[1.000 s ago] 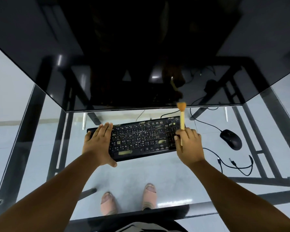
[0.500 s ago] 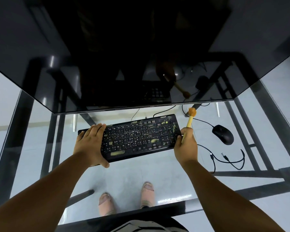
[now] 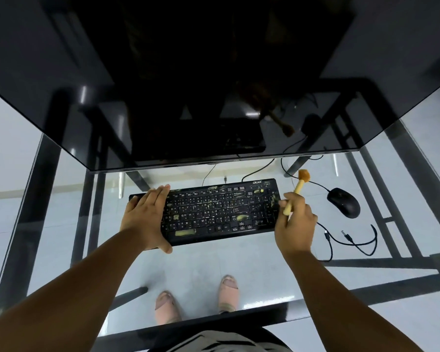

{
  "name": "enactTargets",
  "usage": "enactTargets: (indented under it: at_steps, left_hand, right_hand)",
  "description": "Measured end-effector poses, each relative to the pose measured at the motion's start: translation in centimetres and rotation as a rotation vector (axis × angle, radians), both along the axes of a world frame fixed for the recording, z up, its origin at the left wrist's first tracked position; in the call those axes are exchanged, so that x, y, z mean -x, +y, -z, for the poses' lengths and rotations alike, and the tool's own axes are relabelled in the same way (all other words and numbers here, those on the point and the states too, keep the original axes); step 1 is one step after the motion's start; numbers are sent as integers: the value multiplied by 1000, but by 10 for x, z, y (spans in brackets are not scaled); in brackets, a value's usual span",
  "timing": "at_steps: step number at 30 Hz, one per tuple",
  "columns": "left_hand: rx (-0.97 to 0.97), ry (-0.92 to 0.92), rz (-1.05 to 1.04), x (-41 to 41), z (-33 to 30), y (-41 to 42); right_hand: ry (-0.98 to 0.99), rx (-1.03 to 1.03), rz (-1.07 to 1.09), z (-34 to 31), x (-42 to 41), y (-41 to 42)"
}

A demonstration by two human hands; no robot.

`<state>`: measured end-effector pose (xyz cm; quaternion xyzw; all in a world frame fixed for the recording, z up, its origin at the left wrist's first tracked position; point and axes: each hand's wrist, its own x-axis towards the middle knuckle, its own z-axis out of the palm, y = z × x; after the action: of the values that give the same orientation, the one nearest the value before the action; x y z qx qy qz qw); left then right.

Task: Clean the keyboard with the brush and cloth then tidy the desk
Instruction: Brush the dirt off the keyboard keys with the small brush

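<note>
A black keyboard [image 3: 214, 212] smeared with yellowish dirt lies on the glass desk [image 3: 214, 260] in front of the monitor. My left hand [image 3: 145, 219] grips its left end, fingers on top and thumb at the near edge. My right hand [image 3: 294, 224] sits at the keyboard's right end and holds a small wooden brush [image 3: 297, 189]. The brush's bristle head points away from me, just past the keyboard's far right corner. No cloth is in view.
A large dark monitor [image 3: 214, 85] fills the top of the view and overhangs the desk. A black mouse [image 3: 344, 201] lies right of the keyboard, with loose black cables [image 3: 351, 241] nearer me. Through the glass I see the desk frame and my feet [image 3: 196, 298].
The brush has swung from over the keyboard's right keys out to the right, beyond its far corner. My left hand keeps its hold on the keyboard's left end.
</note>
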<state>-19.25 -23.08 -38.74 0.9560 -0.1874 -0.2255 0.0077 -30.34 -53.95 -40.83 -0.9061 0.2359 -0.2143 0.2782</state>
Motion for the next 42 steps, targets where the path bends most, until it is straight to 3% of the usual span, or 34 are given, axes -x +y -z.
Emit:
enactTargets:
  at_steps: [3, 7, 10, 14, 18, 26, 30, 37, 42]
  left_hand:
    - [8, -11, -66, 6, -4, 23]
    - [105, -16, -92, 11, 0, 18]
    - [415, -43, -291, 18, -4, 5]
    - [1081, 267, -809, 23, -14, -8]
    - [1348, 462, -950, 21, -21, -4]
    - [1425, 634, -1016, 19, -25, -2]
    - [1396, 642, -970, 20, -27, -5]
    - [1107, 242, -893, 24, -25, -12]
    - [894, 108, -816, 21, -19, -12]
  right_hand:
    - [-156, -265, -171, -23, -16, 45]
    - [-253, -466, -207, -41, -28, 78]
    - [-274, -648, -141, -47, -30, 85]
    - [-280, -957, -12, -57, -35, 88]
    - [-224, -1106, -14, -62, -37, 90]
    - [-128, -1215, -173, -68, -39, 98]
    - [-73, -1138, -207, -65, -43, 106]
    - [-171, -976, 28, -55, -39, 90]
    - [-151, -952, 47, -49, -35, 84]
